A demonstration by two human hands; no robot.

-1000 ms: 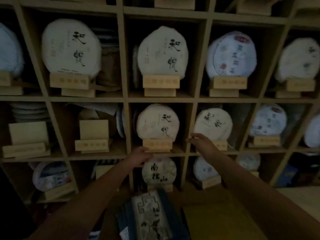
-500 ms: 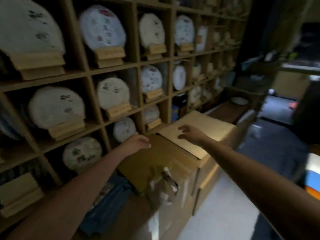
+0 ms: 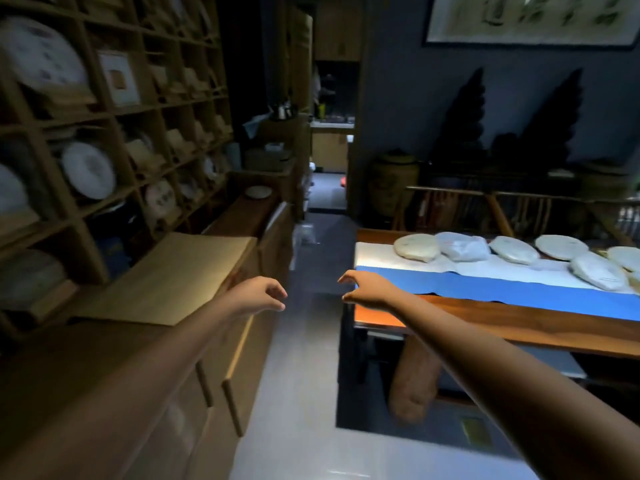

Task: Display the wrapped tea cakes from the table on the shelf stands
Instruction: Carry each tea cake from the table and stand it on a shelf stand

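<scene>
Two bare hands stretched forward at mid-frame over pale floor, both empty. Left hand (image 3: 258, 296) with fingers loosely curled, holding nothing, hovering just off the edge of a low wooden cabinet (image 3: 166, 271). Right hand (image 3: 367, 287) likewise relaxed, fingers slightly bent and pointing leftward, poised over the near corner of the table (image 3: 519, 323).

To the right and further back: wrapped tea cakes (image 3: 417, 247), pale flat discs in a loose row on a white cloth beside a blue runner (image 3: 485, 285), the row running away rightward along the table's length. Nearest cake beyond and to the right of the right hand, well apart from the left. Right hand clearly the closer one; likely a rightward and forward reach needed, with no cake yet touched.

On the far left: shelf (image 3: 104, 116), a wooden grid of compartments, several already showing round cakes propped on stands, some stands apparently bare, though blurred and dim.
</scene>
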